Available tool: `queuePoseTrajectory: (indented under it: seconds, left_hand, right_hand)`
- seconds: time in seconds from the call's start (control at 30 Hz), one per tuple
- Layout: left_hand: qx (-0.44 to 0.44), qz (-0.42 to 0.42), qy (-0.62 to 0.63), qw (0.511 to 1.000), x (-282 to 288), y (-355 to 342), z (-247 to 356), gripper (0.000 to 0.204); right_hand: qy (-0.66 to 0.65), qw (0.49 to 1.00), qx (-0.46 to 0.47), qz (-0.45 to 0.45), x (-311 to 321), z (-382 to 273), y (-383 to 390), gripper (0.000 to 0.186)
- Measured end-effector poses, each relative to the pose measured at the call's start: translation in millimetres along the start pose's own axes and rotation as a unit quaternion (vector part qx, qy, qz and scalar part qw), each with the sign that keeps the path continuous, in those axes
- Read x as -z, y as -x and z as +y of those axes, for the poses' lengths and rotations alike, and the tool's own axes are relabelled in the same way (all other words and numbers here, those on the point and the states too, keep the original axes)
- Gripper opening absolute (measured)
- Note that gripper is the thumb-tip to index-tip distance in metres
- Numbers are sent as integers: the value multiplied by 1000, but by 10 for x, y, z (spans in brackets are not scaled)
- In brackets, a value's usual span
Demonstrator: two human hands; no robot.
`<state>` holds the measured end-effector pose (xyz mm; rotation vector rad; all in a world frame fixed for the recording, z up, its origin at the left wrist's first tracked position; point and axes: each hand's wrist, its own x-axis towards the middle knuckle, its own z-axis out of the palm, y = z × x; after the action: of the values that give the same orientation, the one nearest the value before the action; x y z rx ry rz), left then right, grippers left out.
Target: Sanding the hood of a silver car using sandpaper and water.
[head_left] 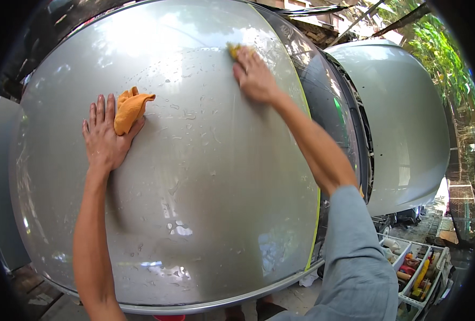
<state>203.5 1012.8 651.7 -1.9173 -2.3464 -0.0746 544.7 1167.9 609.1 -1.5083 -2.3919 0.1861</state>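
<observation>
A person leans over the silver roof (259,176) of a car, both bare arms reaching in from the near edge. The wet rubbing of this panel looks partway along. Water beads (190,115) and small puddles are scattered over the middle of the roof and toward its near edge, so it has been wetted but not dried. The stretch beside the windshield edge, below the right hand, looks smoother, with fewer drops; whether it has been fully worked cannot be told. Judging by the water, wiping off is still left to do. A thin yellow-green strip (317,230) runs along the windshield edge, beside the dark windshield (328,101), with the silver hood (409,117) beyond.

The right hand (256,77) is far out, toward the far edge and near the windshield side. Its fingers are bent over a small yellow pad (233,50), clamping it against the roof; the pad pokes out just past the fingertips, mostly covered by them.

The left hand (104,140) lies flat on the left part of the roof, fingers extended and thumb spread apart. A crumpled orange cloth (130,111) stands in the gap between thumb and forefinger, touching the hand; how firmly it is held there cannot be told.
</observation>
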Motion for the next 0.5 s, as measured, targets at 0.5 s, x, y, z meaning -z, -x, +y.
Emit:
queuePoseTrajectory:
  seconds: [0.5]
  left_hand:
    - [0,14,-29,999,8,87,-227,95]
  right_hand:
    - [-36,996,50,-71,140,-7,528,58]
